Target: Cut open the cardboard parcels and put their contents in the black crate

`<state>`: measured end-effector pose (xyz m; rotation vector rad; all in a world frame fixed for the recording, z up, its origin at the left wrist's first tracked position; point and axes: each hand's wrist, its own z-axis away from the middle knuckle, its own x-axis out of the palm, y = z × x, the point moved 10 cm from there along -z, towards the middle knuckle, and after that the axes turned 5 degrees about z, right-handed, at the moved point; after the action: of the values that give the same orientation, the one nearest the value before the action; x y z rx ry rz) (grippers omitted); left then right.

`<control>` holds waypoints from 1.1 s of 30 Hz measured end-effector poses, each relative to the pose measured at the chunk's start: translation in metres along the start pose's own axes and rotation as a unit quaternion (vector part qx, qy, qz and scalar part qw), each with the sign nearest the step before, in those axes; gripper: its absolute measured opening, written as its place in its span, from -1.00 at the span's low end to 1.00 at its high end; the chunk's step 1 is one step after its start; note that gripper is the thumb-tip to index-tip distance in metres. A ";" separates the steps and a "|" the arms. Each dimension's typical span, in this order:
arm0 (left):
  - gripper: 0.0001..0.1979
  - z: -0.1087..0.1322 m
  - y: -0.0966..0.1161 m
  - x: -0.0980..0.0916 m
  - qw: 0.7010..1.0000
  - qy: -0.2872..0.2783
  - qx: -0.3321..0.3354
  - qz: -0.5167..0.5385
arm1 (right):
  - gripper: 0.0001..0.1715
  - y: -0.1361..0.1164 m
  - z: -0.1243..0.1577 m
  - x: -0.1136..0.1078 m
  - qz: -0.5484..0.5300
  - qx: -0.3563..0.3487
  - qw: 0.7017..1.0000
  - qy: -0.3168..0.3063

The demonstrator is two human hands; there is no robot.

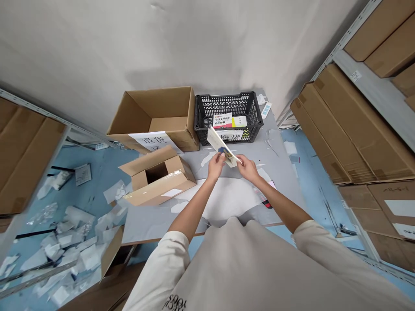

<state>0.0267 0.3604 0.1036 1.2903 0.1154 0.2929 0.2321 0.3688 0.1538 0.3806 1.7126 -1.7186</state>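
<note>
Right now, our left hand and right hand grip a flat white carton between them, fingers closed, over the tabletop, just before a black plastic crate.

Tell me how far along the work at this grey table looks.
Done, it seems: a white-and-red printed carton and a white-and-yellow carton lie in the black plastic crate. In hand: the left hand and right hand hold a flat white carton above the grey table. Remaining, perhaps: the small open brown cardboard box and the large open brown cardboard box beside the crate; I cannot tell what either holds.
</note>
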 end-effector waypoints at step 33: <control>-0.48 0.060 -0.026 0.006 0.988 -0.066 -0.080 0.117 | -0.59 -0.011 0.048 0.025 -0.109 -0.026 0.991 0.078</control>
<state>0.0514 0.3001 0.0963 1.1601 -0.1708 0.4082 0.2192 0.3152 0.1509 0.3214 1.9693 -1.8346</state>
